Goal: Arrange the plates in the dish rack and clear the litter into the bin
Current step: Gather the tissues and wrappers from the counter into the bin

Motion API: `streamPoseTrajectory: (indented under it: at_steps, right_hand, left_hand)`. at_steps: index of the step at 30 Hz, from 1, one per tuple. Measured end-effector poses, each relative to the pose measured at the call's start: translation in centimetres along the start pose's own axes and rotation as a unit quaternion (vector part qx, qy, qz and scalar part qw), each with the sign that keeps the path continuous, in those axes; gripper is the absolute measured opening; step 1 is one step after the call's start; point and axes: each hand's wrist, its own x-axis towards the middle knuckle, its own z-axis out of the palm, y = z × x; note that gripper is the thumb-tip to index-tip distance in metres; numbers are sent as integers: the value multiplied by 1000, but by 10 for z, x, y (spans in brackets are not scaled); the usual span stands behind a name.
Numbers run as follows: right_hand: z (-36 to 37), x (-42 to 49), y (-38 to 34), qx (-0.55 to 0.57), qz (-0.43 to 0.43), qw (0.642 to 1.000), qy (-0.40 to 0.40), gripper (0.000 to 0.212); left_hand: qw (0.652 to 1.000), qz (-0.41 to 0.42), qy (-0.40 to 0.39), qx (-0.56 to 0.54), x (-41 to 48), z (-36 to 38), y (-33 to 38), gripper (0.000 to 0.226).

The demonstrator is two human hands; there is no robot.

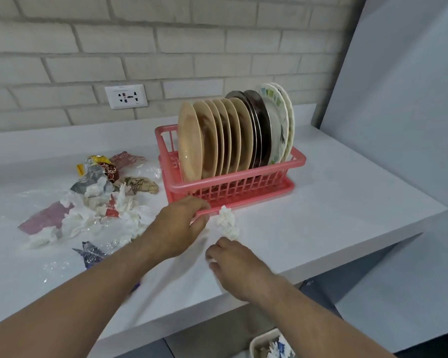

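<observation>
Both of our hands are out over the white counter (321, 202); our left hand (177, 226) has its fingers curled over the near left corner of the pink dish rack (243, 188), gripping the rim; our right hand (239, 264) sits lower, near the counter's front edge, fingers bent downward with a fleck of white at their tips, and we cannot tell whether it pinches anything or is merely loose; a crumpled tissue wad (228, 223) lies between the two hands, just beyond the right fingertips and close against the rack's near wall; the plates (217, 143) stand on edge in the rack in one tight row, beige ones to the left, two dark glossy ones behind them, then two white ones with green patches and scalloped rims at the far right end; the litter (101, 202) sprawls on the counter left of the rack, beyond our left forearm: torn white tissue, clear crinkled plastic film, silvery and purple foil wrappers, a ball of brown paper, a flat pink packet; the bin (259, 342), cream-rimmed, shows at the bottom edge below the counter's front, with paper scraps inside; the rack is a slotted plastic lattice on a matching tray; behind it runs a pale brick wall (166, 47) with a white socket (126, 96); a smooth grey panel (398, 99) rises at the right.
</observation>
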Motion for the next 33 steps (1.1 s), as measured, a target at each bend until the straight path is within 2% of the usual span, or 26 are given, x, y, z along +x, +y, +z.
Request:
streamPoseTrajectory:
  at_steps: [6, 9, 12, 15, 21, 24, 25, 27, 30, 33]
  right_hand:
    - [-14, -34, 48, 56, 74, 995, 24, 28]
    - [-23, -43, 77, 103, 139, 984, 31, 29]
    - [-29, -43, 93, 138, 166, 976, 31, 24]
    - [-34, -33, 95, 153, 161, 974, 33, 24]
    - [-47, 6, 74, 210, 148, 965, 56, 24]
    - [-45, 29, 58, 169, 180, 966, 81, 61]
    - [-42, 36, 54, 158, 191, 965, 88, 66]
    - [-34, 47, 48, 133, 208, 964, 95, 62]
    - [-26, 54, 43, 103, 209, 968, 95, 42]
    - [-24, 52, 44, 106, 204, 970, 75, 37]
  left_hand:
    - [994, 66, -90, 18, 14, 40, 9, 32]
    - [981, 95, -140, 92, 16, 63, 17, 38]
    - [965, 118, -148, 180, 15, 74, 27, 29]
    - [958, 119, -159, 206, 7, 77, 31, 21]
    - [975, 54, -113, 182, -19, 60, 14, 24]
    - [985, 34, -64, 159, -28, 48, 7, 19]
    - [986, 31, -46, 154, -31, 46, 5, 19]
    - [988, 24, -21, 154, -34, 42, 2, 19]
    - [986, 9, 3, 167, -34, 36, -4, 12]
    - [989, -9, 5, 147, -33, 32, -6, 16]
